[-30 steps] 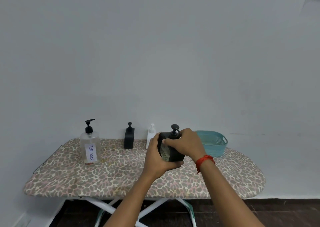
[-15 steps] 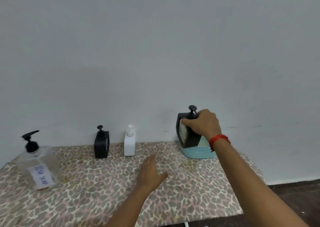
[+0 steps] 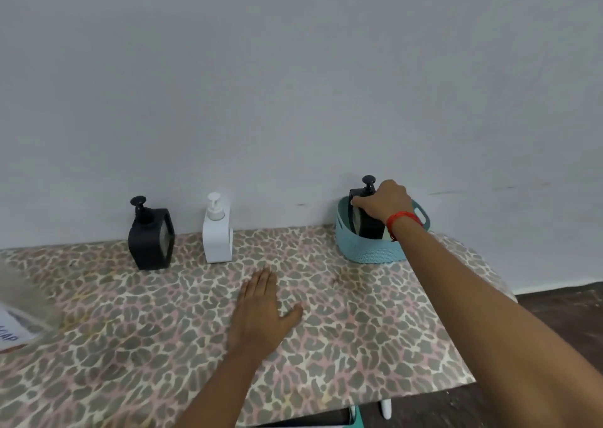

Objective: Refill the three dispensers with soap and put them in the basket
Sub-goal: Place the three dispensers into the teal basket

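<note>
Right hand (image 3: pixel 383 204) closed over the top of a black dispenser (image 3: pixel 367 222), fingers wrapped round its shoulder just below the pump head; dispenser upright inside the teal basket (image 3: pixel 365 249), lower part hidden behind the basket wall; whether resting on the basket floor, impossible to tell. Red thread band (image 3: pixel 404 220) round the right wrist. Basket at the far right of the leopard-print board (image 3: pixel 359 329), close to the grey wall (image 3: pixel 293 84). Left hand (image 3: pixel 261 313) spread open, palm down, flat on the board near its middle, holding nothing. Second black dispenser (image 3: pixel 151 236) and white dispenser (image 3: pixel 217 231) upright at the far edge, side by side but apart, well left of the basket. Blurred clear bottle with a white label (image 3: pixel 19 316) at the left edge, cut off by the frame.
</note>
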